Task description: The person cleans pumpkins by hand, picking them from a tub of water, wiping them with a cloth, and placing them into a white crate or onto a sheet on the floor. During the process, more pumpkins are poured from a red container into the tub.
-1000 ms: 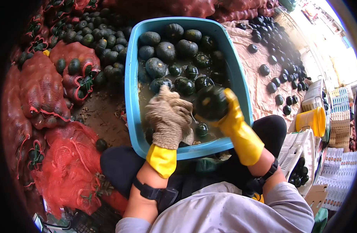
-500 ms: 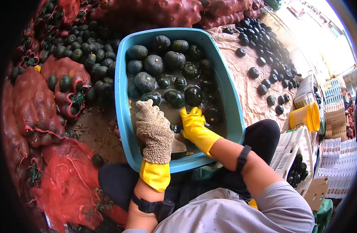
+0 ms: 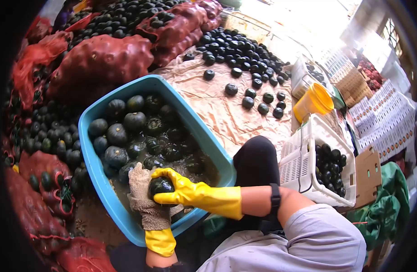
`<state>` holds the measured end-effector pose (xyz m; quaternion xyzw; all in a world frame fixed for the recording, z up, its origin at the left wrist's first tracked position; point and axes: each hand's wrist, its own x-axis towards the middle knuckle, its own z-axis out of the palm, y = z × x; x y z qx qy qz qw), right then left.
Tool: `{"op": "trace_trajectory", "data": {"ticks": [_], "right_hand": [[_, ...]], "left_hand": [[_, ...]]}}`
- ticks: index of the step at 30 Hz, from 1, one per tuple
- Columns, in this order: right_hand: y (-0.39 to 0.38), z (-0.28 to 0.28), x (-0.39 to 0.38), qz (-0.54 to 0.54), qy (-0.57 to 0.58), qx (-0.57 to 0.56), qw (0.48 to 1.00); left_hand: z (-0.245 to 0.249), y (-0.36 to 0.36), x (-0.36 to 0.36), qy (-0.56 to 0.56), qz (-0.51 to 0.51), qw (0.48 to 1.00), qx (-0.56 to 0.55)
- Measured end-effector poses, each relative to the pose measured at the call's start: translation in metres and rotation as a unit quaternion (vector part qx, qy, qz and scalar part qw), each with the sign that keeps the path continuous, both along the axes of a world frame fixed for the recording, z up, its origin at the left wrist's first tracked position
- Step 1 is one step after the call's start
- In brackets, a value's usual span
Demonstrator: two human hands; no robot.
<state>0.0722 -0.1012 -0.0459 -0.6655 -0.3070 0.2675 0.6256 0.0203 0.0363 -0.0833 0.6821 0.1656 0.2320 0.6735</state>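
Observation:
My right hand (image 3: 186, 189), in a yellow rubber glove, is wrapped round a wet, dark green pumpkin (image 3: 161, 187). My left hand (image 3: 144, 197) wears a beige terry cloth mitt over another yellow glove. It cups the same pumpkin from the left, with the cloth against the skin; its fingers are covered by the mitt. Both hands are above the near end of a blue tub (image 3: 109, 209). In the tub's murky water sit several more green pumpkins (image 3: 135, 121), mostly toward the far and left side.
Red mesh sacks (image 3: 99, 61) and loose pumpkins (image 3: 50, 131) crowd the left. Across the tan sheet (image 3: 204, 104) on the far right lie many dark pumpkins (image 3: 244, 54). A white crate (image 3: 294, 158) of pumpkins and a yellow bucket (image 3: 313, 102) stand to my right.
My right hand has lifted a pumpkin out of the water and brought it to the mitt on my left hand. The view has swung right, so the tub appears farther left and tilted.

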Motion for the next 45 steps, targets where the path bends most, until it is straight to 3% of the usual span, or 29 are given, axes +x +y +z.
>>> {"op": "trace_trajectory", "data": {"ticks": [2, 3, 5, 7, 8, 9, 11, 14, 17, 18, 20, 22, 23, 24, 26, 27, 28, 29, 30, 32, 33, 34, 35, 36, 38, 41, 42, 44, 45], "right_hand": [[0.007, 0.012, 0.013, -0.076, -0.075, -0.074, 0.991], [0.021, -0.016, 0.023, -0.177, -0.169, -0.038, 0.969], [0.023, -0.02, 0.027, -0.209, -0.074, -0.105, 0.969], [0.006, -0.01, -0.007, -0.162, -0.097, -0.048, 0.981], [-0.003, -0.003, -0.029, -0.102, -0.021, -0.052, 0.993], [-0.01, -0.008, -0.034, -0.081, -0.094, -0.007, 0.992], [-0.015, -0.003, -0.014, -0.039, -0.121, 0.011, 0.992], [0.018, -0.017, 0.016, -0.27, -0.149, -0.086, 0.947], [-0.002, 0.013, -0.003, -0.062, -0.055, -0.018, 0.996], [-0.008, 0.022, 0.003, 0.038, -0.005, -0.005, 0.999], [-0.006, 0.029, 0.027, 0.001, 0.014, -0.04, 0.999], [0.015, 0.016, 0.008, -0.136, -0.19, 0.018, 0.972], [0.021, 0.011, -0.008, -0.116, -0.295, -0.091, 0.944], [0.011, 0.019, -0.01, -0.073, -0.299, -0.056, 0.95], [0.0, 0.034, -0.012, -0.033, -0.27, 0.017, 0.962], [-0.002, 0.033, -0.014, -0.053, -0.244, 0.028, 0.968], [-0.002, 0.038, -0.014, -0.068, 0.029, 0.068, 0.995], [0.004, 0.044, -0.013, -0.08, 0.301, 0.093, 0.946], [0.015, 0.033, -0.013, -0.17, 0.311, 0.141, 0.924], [0.017, 0.009, -0.002, -0.179, 0.201, 0.083, 0.96], [0.005, 0.013, 0.011, -0.112, -0.028, -0.021, 0.993], [-0.004, 0.021, 0.022, -0.04, -0.259, -0.12, 0.957], [-0.004, 0.03, 0.024, 0.021, -0.252, -0.141, 0.957], [-0.005, 0.041, 0.023, 0.086, -0.244, -0.166, 0.952], [-0.01, 0.042, 0.024, 0.109, -0.151, -0.197, 0.962], [-0.013, 0.049, 0.025, 0.096, 0.273, -0.187, 0.939], [-0.013, 0.018, 0.003, 0.022, 0.459, 0.033, 0.888], [0.008, -0.003, -0.006, -0.13, 0.508, 0.015, 0.851], [0.003, 0.008, -0.002, -0.09, 0.336, -0.059, 0.936]], "left_hand": [[0.015, -0.028, -0.006, 0.022, -0.006, 1.0, -0.013], [0.028, -0.038, -0.004, 0.107, -0.049, 0.984, 0.134], [0.074, -0.052, -0.006, 0.262, -0.122, 0.864, 0.412], [0.091, -0.045, -0.037, 0.1, -0.034, 0.902, 0.418], [0.09, -0.042, -0.037, 0.087, -0.031, 0.881, 0.463], [0.088, -0.038, -0.037, 0.073, -0.025, 0.858, 0.507], [0.083, -0.046, -0.032, 0.162, -0.008, 0.894, 0.419], [0.067, -0.051, -0.027, 0.195, -0.03, 0.964, 0.179], [0.049, -0.037, -0.02, 0.003, -0.083, 0.953, -0.291], [0.049, -0.032, -0.018, -0.026, -0.048, 0.975, -0.216], [0.04, -0.025, -0.012, -0.036, 0.0, 0.988, -0.148], [0.036, -0.018, -0.006, -0.019, 0.004, 0.992, -0.128], [0.04, -0.016, -0.006, -0.016, 0.003, 0.995, -0.099], [0.055, -0.01, -0.015, 0.024, -0.058, 0.995, 0.074], [0.084, 0.002, -0.035, 0.04, -0.11, 0.894, 0.433], [0.069, 0.005, -0.04, 0.014, -0.064, 0.898, 0.436], [0.048, 0.006, -0.046, -0.011, -0.02, 0.898, 0.44], [0.042, -0.003, -0.049, 0.0, 0.011, 0.902, 0.432], [0.037, -0.02, -0.041, 0.005, 0.037, 0.954, 0.297], [0.045, -0.035, -0.032, 0.011, 0.097, 0.988, 0.119], [0.057, -0.034, -0.03, 0.029, 0.118, 0.989, 0.083], [0.06, -0.022, -0.031, 0.036, 0.099, 0.978, 0.182], [0.062, -0.01, -0.032, 0.037, 0.086, 0.956, 0.279], [0.039, 0.004, -0.03, -0.022, 0.061, 0.962, 0.264], [0.06, 0.011, -0.039, 0.049, 0.002, 0.967, 0.249], [0.045, 0.011, -0.047, 0.086, 0.013, 0.902, 0.423], [0.031, 0.007, -0.048, 0.085, 0.038, 0.857, 0.507], [0.025, -0.01, -0.04, 0.102, 0.122, 0.935, 0.318], [0.027, -0.019, -0.031, 0.118, 0.154, 0.948, 0.254]]}}
